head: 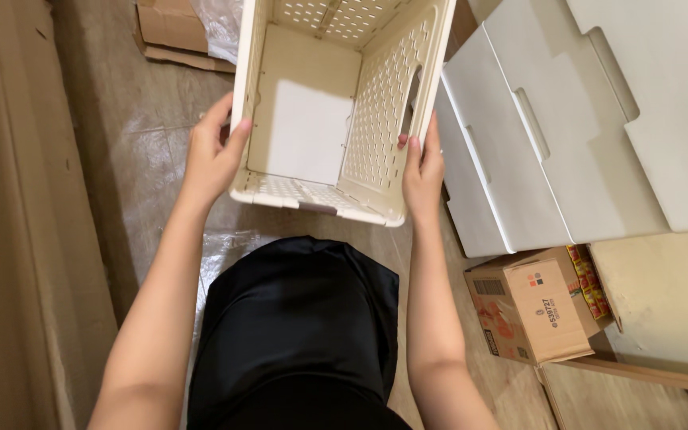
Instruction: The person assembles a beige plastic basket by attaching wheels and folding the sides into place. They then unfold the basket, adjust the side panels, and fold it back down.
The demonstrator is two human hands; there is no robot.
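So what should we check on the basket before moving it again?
1. Left hand gripping the cream basket wall: ok.
2. Right hand gripping the opposite wall: ok.
3. Basket empty inside: ok, only a flat white panel.
4. Room on the right: not ok, white panels sit close.
5. Plastic sheet underfoot: not ok, looks slippery.
6. Basket walls locked together: cannot tell.
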